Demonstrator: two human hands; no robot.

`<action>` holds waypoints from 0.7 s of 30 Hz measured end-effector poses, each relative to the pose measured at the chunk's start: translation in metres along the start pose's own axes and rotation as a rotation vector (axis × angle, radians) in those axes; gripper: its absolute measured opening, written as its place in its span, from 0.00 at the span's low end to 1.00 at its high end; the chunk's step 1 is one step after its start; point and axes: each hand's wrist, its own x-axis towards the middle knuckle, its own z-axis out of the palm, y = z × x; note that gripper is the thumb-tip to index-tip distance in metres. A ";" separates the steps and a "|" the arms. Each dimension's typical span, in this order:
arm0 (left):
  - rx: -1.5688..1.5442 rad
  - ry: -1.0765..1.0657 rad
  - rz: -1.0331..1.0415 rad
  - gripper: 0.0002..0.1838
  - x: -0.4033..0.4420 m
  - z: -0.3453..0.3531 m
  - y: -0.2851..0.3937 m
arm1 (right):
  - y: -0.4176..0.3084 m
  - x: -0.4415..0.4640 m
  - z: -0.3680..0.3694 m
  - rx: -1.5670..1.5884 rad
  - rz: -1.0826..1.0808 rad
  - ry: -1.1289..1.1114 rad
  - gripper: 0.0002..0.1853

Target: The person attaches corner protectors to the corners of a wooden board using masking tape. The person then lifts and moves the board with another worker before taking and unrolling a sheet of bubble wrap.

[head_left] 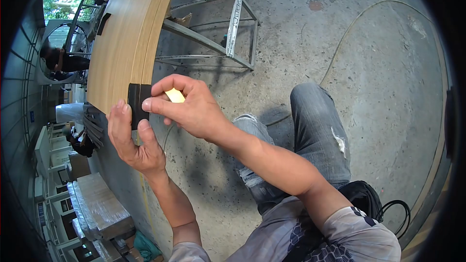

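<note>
- The black piece (136,98) is lying at the near end of the wooden board (124,24), over its right edge; its long axis is running from near to far, about the same way as this edge.
- The left hand (138,153) is reaching to the black piece from the near side. Its fingers are resting at the left of the piece and its thumb is standing at the near right corner, so the hand is being about half open; I cannot tell how firmly it is gripping.
- The right hand (187,106) is coming in from the right, with bent fingers and with the thumb tip meeting the right side of the piece. Whether it is pinching the piece, I cannot tell.
- A yellow thing (174,95) is showing between the right thumb and index finger; its hold is partly hidden.
- So the piece is lying between the two hands, to the left of the right one and far of the left one; neither is being clearly nearer.
- Farther right, a metal stand (234,26) is standing on the floor (383,92).
</note>
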 end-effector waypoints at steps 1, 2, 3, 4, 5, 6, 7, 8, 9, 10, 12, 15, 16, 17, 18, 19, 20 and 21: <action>-0.007 -0.027 0.011 0.23 0.000 -0.002 -0.002 | 0.001 0.002 -0.001 -0.010 -0.011 -0.002 0.14; -0.014 -0.053 0.022 0.24 0.000 -0.004 -0.003 | -0.001 0.003 -0.003 -0.031 -0.014 -0.005 0.14; -0.016 -0.075 0.024 0.24 0.001 -0.007 -0.003 | -0.007 0.004 -0.004 -0.053 -0.018 -0.009 0.14; -0.018 -0.095 0.025 0.24 0.003 -0.009 -0.002 | -0.010 0.005 -0.005 -0.076 -0.023 -0.014 0.14; -0.020 -0.113 0.026 0.24 0.005 -0.011 -0.001 | -0.010 0.005 -0.006 -0.086 -0.018 -0.018 0.14; -0.024 -0.129 0.023 0.24 0.006 -0.014 -0.001 | -0.010 0.006 -0.006 -0.097 -0.014 -0.021 0.15; -0.027 -0.145 0.019 0.24 0.007 -0.016 -0.002 | -0.010 0.006 -0.007 -0.109 -0.010 -0.023 0.15; -0.031 -0.162 0.015 0.24 0.007 -0.017 -0.002 | -0.009 0.007 -0.006 -0.090 -0.014 -0.020 0.15; -0.048 -0.142 0.007 0.24 0.006 -0.016 -0.001 | -0.007 0.007 -0.006 -0.072 -0.017 -0.017 0.15; -0.063 -0.122 -0.002 0.25 0.005 -0.013 0.000 | -0.006 0.007 -0.005 -0.053 -0.019 -0.016 0.15; -0.090 -0.088 -0.009 0.25 0.003 -0.008 -0.002 | -0.007 0.007 -0.004 -0.071 -0.034 -0.011 0.16; -0.137 -0.033 -0.023 0.27 -0.004 0.002 -0.007 | -0.010 0.007 -0.007 -0.107 -0.012 -0.017 0.15; -0.158 -0.003 -0.037 0.28 -0.006 0.007 -0.009 | -0.011 0.008 -0.007 -0.118 0.002 -0.023 0.14; -0.178 0.027 -0.050 0.29 -0.005 0.009 -0.009 | -0.010 0.008 -0.007 -0.114 -0.001 -0.016 0.14; -0.182 0.016 -0.042 0.30 -0.004 0.008 -0.007 | -0.009 0.008 -0.007 -0.110 -0.003 -0.009 0.15; -0.187 0.003 -0.035 0.31 -0.002 0.005 -0.003 | -0.008 0.008 -0.006 -0.106 -0.003 -0.002 0.15; -0.190 -0.010 -0.028 0.32 0.000 0.004 0.000 | -0.007 0.008 -0.005 -0.103 -0.016 0.012 0.15; -0.151 0.002 -0.031 0.32 -0.001 0.004 0.001 | -0.006 0.008 -0.004 -0.099 -0.028 0.025 0.16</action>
